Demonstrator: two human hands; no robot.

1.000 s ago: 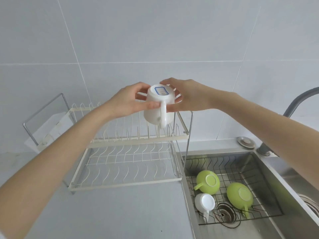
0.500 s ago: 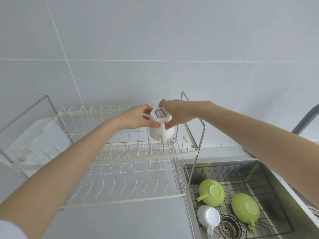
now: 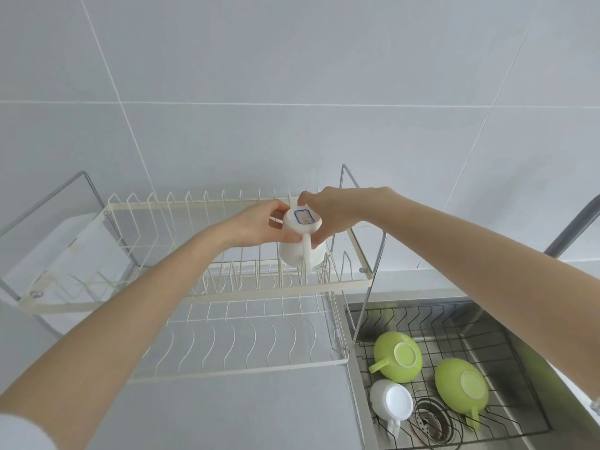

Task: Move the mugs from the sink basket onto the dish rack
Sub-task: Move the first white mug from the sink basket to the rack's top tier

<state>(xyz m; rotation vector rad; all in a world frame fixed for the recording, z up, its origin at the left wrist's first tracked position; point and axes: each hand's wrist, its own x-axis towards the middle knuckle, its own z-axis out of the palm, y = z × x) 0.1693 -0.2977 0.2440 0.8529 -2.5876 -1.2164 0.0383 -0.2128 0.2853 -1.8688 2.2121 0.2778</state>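
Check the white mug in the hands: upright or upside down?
Upside down. The white mug shows its labelled base on top, mouth toward the upper rack, with the left hand and right hand gripping it.

1. The back wall [image 3: 292, 76] is covered with large pale grey tiles, divided by thin white joints.
2. A smooth grey worktop [image 3: 227, 414] is seen below it.
3. A steel sink [image 3: 532, 336] is set into the worktop at the right.
4. Everything is lit softly and evenly.
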